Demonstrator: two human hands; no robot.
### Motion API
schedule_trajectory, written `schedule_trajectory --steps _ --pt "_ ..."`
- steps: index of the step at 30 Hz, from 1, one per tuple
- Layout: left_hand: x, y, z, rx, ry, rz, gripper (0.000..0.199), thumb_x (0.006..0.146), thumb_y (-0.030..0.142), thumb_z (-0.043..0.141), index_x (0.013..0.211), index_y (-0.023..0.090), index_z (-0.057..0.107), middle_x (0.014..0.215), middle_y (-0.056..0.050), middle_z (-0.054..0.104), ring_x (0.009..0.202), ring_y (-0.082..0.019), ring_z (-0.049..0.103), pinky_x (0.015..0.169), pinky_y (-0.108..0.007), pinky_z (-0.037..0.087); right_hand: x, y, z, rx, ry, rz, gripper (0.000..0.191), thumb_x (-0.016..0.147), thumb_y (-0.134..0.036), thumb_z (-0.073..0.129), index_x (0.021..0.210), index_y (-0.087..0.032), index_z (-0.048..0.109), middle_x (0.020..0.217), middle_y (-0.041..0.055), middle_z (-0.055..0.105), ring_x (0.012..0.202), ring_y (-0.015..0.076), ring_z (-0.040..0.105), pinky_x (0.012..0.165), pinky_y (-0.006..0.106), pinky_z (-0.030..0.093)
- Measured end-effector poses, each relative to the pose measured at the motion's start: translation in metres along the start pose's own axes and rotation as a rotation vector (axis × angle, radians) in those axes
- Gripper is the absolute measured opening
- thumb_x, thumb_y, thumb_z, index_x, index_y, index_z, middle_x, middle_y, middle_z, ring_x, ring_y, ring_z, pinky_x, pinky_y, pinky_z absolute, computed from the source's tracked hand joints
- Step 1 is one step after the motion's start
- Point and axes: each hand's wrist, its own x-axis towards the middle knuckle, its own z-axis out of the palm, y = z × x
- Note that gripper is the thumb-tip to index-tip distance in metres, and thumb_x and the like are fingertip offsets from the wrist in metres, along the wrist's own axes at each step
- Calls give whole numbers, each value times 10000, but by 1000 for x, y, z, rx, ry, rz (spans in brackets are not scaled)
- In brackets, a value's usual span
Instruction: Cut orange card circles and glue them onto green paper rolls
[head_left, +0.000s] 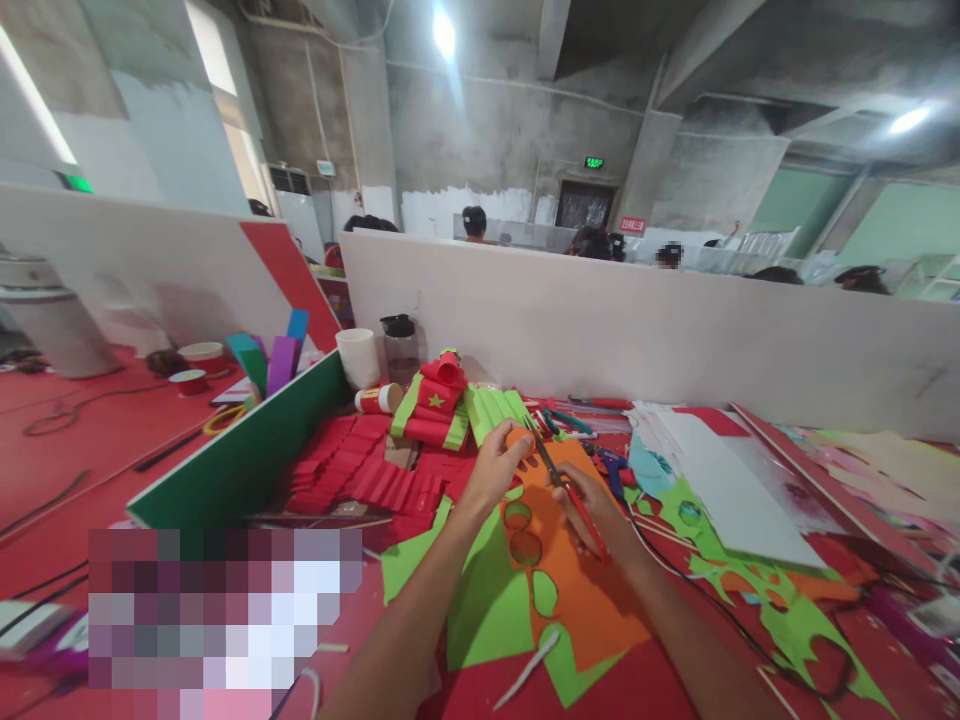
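A small orange piece (pixel 517 438) was held up above the far end of the orange sheet (pixel 600 610), pinched between the thumb and fingers of the left hand (pixel 491 468). It was judged to be light, thin and easily creased, best taken by its edge with a gentle pinch, clear of the blades. Its own long axis could not be told, as much of it was covered by the fingers.

Just beside it, the scissors (pixel 548 462) were gripped by the right hand (pixel 602 503), with the fingers curled about the red handles. They were judged stiff, rather light and sharp at the tips, to be held by the handles alone. Their long axis ran aslant, the tips pointed forward and leftward, toward the left hand.

Beneath, a green sheet (pixel 487 610) was partly overlapped by the orange sheet; farther out, a red-and-green paper model (pixel 436 402) was seen.
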Motion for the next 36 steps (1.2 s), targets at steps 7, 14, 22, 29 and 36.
schedule_trajectory --steps 7,14,22,29,36 --pt "1 -2 1 20 39 5 274 758 429 636 742 184 516 626 34 561 558 -101 594 519 -181 430 2 6 0 9 -9 -3 505 844 -691 533 1030 -223 500 541 -87 464 276 80 407 265 188 356" --pt "2 -3 1 13 45 8 241 764 400 628 749 186 518 626 30 575 553 -105 595 517 -187 437 -2 7 3 26 -33 -61 480 868 -677 509 1053 -234 498 569 -89 420 305 68 385 283 178 335" --pt "2 -2 1 28 49 23 206 765 366 611 718 186 523 621 36 563 551 -103 591 525 -191 441 2 11 3 14 -13 -37 502 847 -695 523 1040 -232 506 571 -78 433 292 82 402 265 194 337" --pt "2 -3 1 40 41 46 207 781 368 594 728 183 517 617 34 567 534 -97 581 513 -188 426 1 9 2 34 -26 -30 496 851 -689 524 1044 -232 498 590 -77 449 295 72 390 271 187 330" --pt "1 -1 2 31 53 27 216 771 379 608 731 185 522 621 32 576 539 -103 585 512 -192 425 0 10 2 23 -42 -58 540 831 -726 512 1048 -232 494 591 -86 401 315 60 365 297 177 319"
